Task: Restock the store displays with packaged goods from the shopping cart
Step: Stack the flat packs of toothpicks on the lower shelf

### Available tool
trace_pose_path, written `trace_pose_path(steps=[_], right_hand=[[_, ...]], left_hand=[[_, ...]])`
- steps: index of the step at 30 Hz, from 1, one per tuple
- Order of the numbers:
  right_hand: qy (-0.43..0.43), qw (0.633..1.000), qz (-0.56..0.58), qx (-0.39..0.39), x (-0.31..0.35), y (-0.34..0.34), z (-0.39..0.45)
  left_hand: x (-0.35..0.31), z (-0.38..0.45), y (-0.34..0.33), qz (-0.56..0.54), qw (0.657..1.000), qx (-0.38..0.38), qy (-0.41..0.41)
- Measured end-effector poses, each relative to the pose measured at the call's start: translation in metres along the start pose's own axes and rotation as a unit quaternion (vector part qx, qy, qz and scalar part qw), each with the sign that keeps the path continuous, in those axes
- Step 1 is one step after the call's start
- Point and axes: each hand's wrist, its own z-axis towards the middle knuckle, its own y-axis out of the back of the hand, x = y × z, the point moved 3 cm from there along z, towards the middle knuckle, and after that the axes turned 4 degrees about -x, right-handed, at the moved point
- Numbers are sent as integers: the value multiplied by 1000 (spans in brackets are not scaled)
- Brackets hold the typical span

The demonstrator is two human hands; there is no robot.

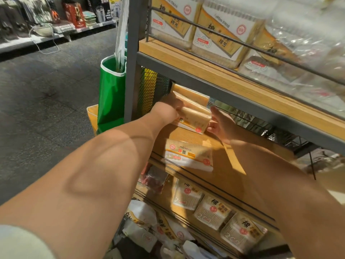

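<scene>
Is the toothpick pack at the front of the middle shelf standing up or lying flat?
Lying flat. The toothpick pack rests label-up on the wooden middle shelf, apart from both hands, which work on packs farther back.

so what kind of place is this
Most likely a retail shop aisle: a tiered wooden display shelf stocked with price-stickered cotton swab packs, a toothpick pack, and further merchandise shelving across the floor.

Dark speckled floor (46, 101), a grey-framed wooden shelf unit (186, 58), sunlight across its boards.
</scene>
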Motion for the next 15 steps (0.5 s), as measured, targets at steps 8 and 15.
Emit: trace_pose_path(steps=[8,15], right_hand=[[92,966,-242,-20,-3,-9,14],[144,950,-246,-129,6,-34,17]], left_hand=[[6,-3,-7,-218,965,-117,89],[-6,-19,-24,-357,900,-72,241]])
